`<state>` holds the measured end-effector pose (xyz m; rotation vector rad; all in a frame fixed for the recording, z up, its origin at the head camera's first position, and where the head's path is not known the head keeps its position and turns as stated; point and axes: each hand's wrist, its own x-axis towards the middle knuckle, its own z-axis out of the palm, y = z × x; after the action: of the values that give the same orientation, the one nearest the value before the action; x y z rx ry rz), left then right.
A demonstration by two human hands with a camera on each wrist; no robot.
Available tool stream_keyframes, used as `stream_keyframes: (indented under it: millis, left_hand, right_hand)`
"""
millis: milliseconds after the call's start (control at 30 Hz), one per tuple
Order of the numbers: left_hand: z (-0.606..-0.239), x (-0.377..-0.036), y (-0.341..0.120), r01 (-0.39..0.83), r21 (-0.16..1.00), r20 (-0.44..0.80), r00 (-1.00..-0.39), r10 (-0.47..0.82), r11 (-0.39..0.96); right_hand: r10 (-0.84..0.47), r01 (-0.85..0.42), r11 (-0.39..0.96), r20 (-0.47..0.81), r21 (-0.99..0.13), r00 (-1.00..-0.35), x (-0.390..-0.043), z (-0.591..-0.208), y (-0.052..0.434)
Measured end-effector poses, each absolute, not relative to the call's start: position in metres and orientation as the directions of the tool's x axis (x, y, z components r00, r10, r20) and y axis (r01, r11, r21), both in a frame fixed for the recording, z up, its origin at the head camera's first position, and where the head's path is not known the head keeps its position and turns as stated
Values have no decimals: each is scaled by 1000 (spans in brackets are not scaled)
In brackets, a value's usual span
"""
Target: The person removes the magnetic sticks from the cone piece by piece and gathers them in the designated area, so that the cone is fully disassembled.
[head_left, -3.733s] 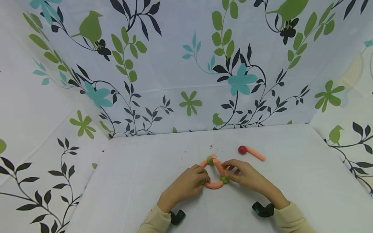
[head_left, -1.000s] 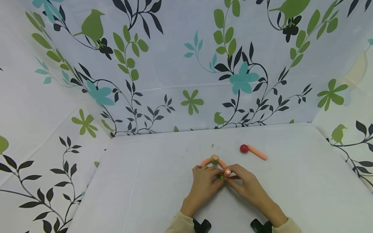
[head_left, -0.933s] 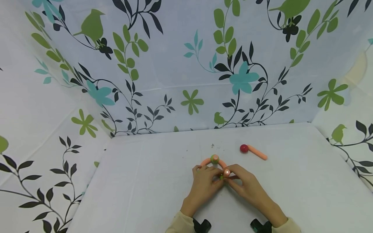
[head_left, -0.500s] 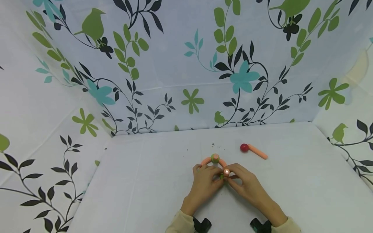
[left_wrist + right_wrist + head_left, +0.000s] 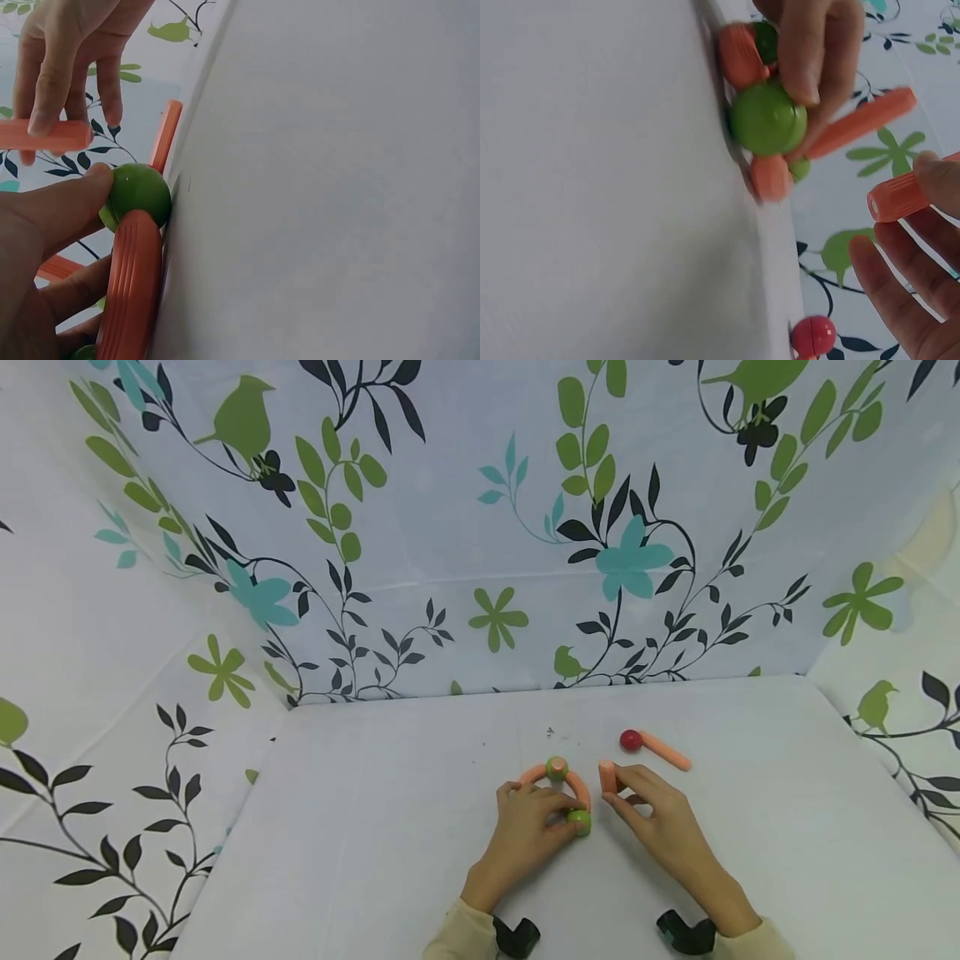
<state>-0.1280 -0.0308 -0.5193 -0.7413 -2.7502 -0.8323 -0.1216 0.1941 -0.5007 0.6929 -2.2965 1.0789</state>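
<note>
We see a white backdrop (image 5: 450, 485) printed with green birds, teal flowers and black leafy vines, rising behind and beside a white desk (image 5: 375, 827); near the middle of the desk lies the arch of orange curved pieces (image 5: 576, 783), joined by a green ball at its top (image 5: 557, 767) and ending in a second green ball (image 5: 578, 821) at its near right end; our left hand (image 5: 525, 827) rests on the arch, thumb and fingers curled round that second ball; just to its right, apart from the arch, our right hand (image 5: 660, 827) pinches a short orange rod (image 5: 607, 775) between thumb and fingertips, lifted off the desk; farther back to the right, an orange stick (image 5: 663, 751) lies flat with a red ball (image 5: 631, 741) at its left end.
</note>
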Motion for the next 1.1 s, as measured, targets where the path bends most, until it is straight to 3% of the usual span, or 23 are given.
stream_keyframes:
  millis: [400, 1100]
  left_hand:
    - [-516, -133, -39, 558, 440, 255, -829, 498, 703]
    - [-512, -134, -51, 644, 435, 272, -761, 589, 630]
  right_hand:
    - [-93, -433, 672, 512, -601, -854, -139, -493, 227]
    - [53, -248, 727, 412, -640, -910, -154, -481, 279]
